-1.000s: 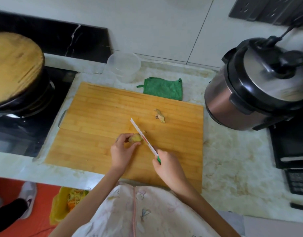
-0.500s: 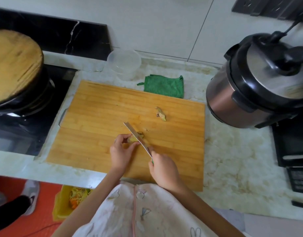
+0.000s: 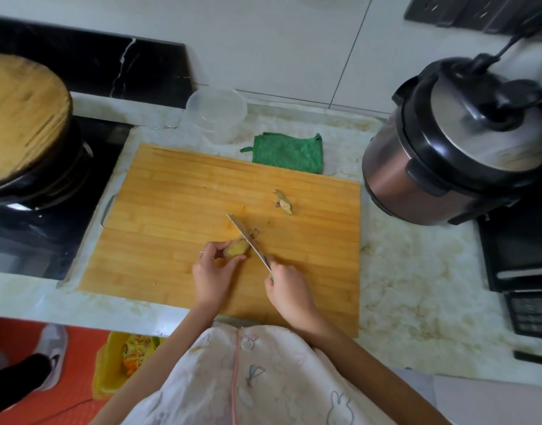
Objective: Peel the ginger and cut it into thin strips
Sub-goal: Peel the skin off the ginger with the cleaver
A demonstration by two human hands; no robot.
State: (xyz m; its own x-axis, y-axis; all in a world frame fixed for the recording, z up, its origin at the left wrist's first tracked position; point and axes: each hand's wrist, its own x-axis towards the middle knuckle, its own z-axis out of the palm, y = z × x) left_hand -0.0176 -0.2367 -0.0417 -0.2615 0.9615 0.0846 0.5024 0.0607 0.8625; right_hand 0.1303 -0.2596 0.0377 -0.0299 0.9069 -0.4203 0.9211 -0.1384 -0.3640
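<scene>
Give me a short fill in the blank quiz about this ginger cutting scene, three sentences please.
1. The left hand holds the ginger on the wooden ____.
2. The right hand grips a ____.
3. The folded cloth beside the clear container is ____.
Missing words: cutting board; knife; green.

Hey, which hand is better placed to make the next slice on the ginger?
Right. The right hand grips the knife, whose blade lies against the ginger on the board. The left hand pinches the ginger, steadying it.
</scene>
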